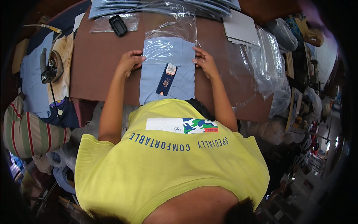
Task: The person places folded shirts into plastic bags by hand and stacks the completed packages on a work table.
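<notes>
A folded light-blue garment (pixel 149 83) lies flat in front of me, its far part inside a clear plastic bag (pixel 169 26). On the garment's uncovered near part rests a dark navy hang tag (pixel 164 85) with a pale sticker at its upper end. My left hand (pixel 131 63) is closed at the left side of the bag's mouth, its fingertips pinching the edge. On the opposite side, my right hand (pixel 205 62) grips the bag's right edge between thumb and fingers. Both hands are at about the same distance from me.
The brown table (pixel 104 71) carries a stack of bagged blue garments (pixel 164 5) at its far edge. A black plastic holder (pixel 118 25) sits far left on a flat clear bag. White cards (pixel 241 28) and loose clear bags (pixel 266 67) lie right; an iron (pixel 55 67) stands left.
</notes>
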`<state>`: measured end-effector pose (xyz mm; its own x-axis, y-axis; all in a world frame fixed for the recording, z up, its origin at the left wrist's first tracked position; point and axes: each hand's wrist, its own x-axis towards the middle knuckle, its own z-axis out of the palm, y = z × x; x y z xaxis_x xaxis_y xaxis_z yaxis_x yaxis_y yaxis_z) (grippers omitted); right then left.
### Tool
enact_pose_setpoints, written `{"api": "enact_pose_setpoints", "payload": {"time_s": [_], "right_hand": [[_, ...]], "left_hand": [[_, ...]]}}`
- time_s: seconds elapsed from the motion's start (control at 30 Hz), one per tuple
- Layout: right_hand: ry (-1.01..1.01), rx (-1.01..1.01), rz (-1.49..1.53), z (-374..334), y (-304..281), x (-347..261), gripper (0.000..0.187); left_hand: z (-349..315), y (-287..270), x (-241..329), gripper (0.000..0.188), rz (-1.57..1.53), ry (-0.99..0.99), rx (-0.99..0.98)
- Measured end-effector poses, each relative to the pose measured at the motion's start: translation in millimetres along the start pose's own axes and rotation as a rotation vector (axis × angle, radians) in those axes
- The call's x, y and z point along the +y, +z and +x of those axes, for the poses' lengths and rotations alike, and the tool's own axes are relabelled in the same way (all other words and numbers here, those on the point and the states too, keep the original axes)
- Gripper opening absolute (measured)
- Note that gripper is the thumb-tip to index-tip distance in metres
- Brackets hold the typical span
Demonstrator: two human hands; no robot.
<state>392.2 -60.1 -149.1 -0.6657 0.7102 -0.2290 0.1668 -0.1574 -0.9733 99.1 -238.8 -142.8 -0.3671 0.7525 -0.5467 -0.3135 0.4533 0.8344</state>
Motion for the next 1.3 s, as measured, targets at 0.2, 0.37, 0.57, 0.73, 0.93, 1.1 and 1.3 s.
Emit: {"api": "enact_pose_setpoints", "payload": {"time_s": [0.2, 0.37, 0.57, 0.73, 0.93, 1.1, 1.3], "right_hand": [[0.072, 0.051, 0.125, -8, 1, 1, 0.055], [0.347, -0.072, 0.079, -6, -15, -1, 0.048], [0.275, 0.074, 0.088, 39, -32, -27, 0.034], [0.331, 0.014, -0.099, 52, 5, -27, 0.042], [0.376, -0.002, -0.036, 19, 4, -11, 0.033], [0.302, -0.051, 0.033, -4, 7, -1, 0.027], [0.416, -0.028, -0.021, -23, 11, -13, 0.027]], "left_hand": [[-21, 5, -7, 0.049, 0.057, 0.063, 0.026], [-18, -7, -17, 0.051, 0.152, 0.066, -0.021], [34, -7, 20, 0.052, -0.108, 0.152, 0.116], [54, 10, 14, 0.050, -0.067, 0.043, -0.100], [4, 18, 15, 0.052, -0.073, 0.093, -0.034], [-5, 10, -1, 0.060, 0.013, 0.223, -0.029], [-30, 13, -8, 0.064, -0.070, 0.142, -0.062]]}}
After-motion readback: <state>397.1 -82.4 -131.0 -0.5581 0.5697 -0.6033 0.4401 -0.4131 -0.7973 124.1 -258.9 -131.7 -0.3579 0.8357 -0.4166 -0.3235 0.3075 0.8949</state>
